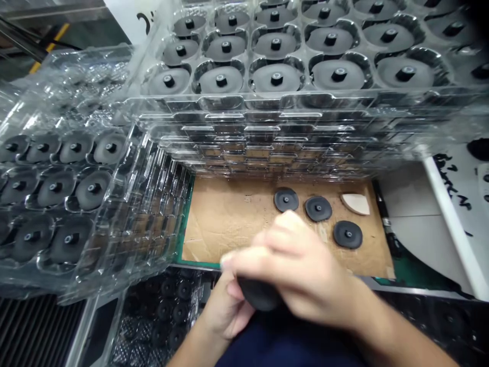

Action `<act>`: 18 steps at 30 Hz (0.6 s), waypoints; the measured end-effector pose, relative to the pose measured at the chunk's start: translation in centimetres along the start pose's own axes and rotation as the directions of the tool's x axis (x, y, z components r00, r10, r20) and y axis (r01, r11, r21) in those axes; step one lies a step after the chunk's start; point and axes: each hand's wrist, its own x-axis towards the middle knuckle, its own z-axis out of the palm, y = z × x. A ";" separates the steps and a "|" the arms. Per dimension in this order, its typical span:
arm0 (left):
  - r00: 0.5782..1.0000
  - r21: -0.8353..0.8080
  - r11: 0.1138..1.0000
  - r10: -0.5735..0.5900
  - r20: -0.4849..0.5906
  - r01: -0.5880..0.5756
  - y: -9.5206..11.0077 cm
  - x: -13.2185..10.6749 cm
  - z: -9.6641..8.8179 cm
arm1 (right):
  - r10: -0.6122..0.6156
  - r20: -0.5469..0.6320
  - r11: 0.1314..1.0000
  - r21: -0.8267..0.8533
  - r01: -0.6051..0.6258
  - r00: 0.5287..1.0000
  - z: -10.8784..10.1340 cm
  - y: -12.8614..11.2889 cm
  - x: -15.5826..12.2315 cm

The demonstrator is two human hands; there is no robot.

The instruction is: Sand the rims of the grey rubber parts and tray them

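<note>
Cardboard sheet lies before me, clear trays stacked around; my left hand and right hand both clench one black disc.

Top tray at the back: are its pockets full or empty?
Full where visible: each pocket of the top tray holds a dark disc.
</note>
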 end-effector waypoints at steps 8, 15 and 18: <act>0.964 -0.248 0.962 -0.049 0.261 0.116 0.8 0.1 -0.8 | 0.518 -0.041 0.846 -0.119 -0.519 0.854 3.4 7.3 -6.0; 0.958 -0.250 0.960 -0.050 0.281 0.124 1.1 0.4 -1.3 | 0.532 -0.209 0.781 -0.253 -0.571 0.821 7.7 8.1 -10.8; 0.955 -0.247 0.961 -0.045 0.294 0.121 1.1 0.5 -1.2 | 0.515 -0.194 0.788 -0.277 -0.550 0.835 8.1 8.0 -11.0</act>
